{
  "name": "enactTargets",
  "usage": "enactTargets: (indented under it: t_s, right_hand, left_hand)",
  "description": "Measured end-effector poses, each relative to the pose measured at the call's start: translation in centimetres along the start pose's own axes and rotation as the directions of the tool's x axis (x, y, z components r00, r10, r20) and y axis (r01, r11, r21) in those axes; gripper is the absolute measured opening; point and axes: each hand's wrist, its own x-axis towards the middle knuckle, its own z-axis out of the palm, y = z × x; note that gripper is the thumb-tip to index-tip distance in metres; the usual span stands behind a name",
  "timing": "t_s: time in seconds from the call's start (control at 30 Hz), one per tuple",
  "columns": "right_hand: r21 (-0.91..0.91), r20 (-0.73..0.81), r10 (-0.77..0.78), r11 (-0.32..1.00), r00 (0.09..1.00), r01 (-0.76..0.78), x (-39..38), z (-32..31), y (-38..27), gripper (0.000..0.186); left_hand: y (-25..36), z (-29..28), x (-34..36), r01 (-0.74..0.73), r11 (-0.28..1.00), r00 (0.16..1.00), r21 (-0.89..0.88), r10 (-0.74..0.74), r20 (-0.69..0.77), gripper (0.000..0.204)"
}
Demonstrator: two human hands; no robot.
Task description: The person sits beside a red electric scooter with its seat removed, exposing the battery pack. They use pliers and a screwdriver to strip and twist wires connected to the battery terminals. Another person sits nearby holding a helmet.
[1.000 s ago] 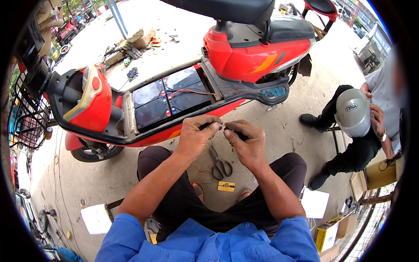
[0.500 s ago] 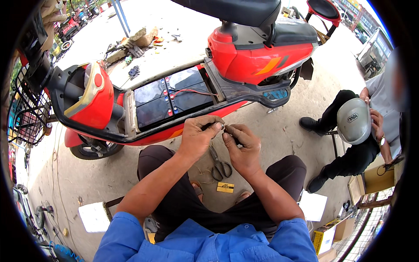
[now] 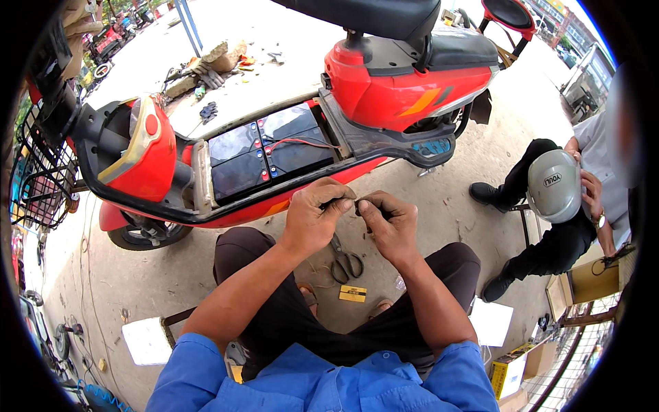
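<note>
My left hand (image 3: 316, 216) and my right hand (image 3: 392, 223) meet fingertip to fingertip above my knees. Each is closed in a pinch, thumb against forefinger. Something small and dark sits between the fingertips, too small and too covered to name. Just beyond my hands stands a red electric scooter (image 3: 374, 89). In its opened footboard lie several black batteries (image 3: 240, 177) joined by thin wires, one of them a red wire (image 3: 302, 141). Below my hands, a pair of black-handled scissors (image 3: 347, 266) rests on the ground, with a small yellow packet (image 3: 353, 293) nearer my feet.
At the right a seated person (image 3: 528, 192) holds a grey helmet (image 3: 555, 187). A wire basket (image 3: 44, 161) hangs at the scooter's front, far left. White boards (image 3: 147, 341) flank my seat. Cardboard boxes (image 3: 525, 364) stand at lower right; rubble (image 3: 223, 62) lies beyond the scooter.
Both hands stay together, but their fingers have shifted: my right thumb and forefinger have turned slightly and moved a little right. The whole view has slid slightly left.
</note>
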Motion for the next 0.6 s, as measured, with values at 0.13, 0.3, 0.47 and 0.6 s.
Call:
enactTargets:
  t_s: [0.13,0.3,0.47,0.6]
  right_hand:
    - [0.173,0.057,0.206,0.961,0.977,-0.213,0.2,-0.36,-0.28,0.022]
    - [0.263,0.072,0.241,0.931,0.968,-0.251,0.2,-0.28,-0.45,0.024]
    - [0.225,0.085,0.241,0.941,0.967,-0.254,0.21,-0.36,-0.05,0.023]
    - [0.069,0.051,0.083,0.994,0.995,-0.087,0.1,-0.28,0.31,0.017]
  left_hand:
    - [-0.26,0.19,-0.04,-0.059,0.998,0.998,-0.002,0.059,0.015,0.011]
    - [-0.23,0.27,-0.01,-0.086,0.996,0.996,-0.008,0.086,0.013,0.011]
    - [-0.14,0.32,-0.03,-0.103,0.995,0.994,-0.01,0.103,0.037,0.011]
    - [0.21,0.32,-0.09,-0.062,0.997,0.997,-0.038,0.064,0.046,0.012]
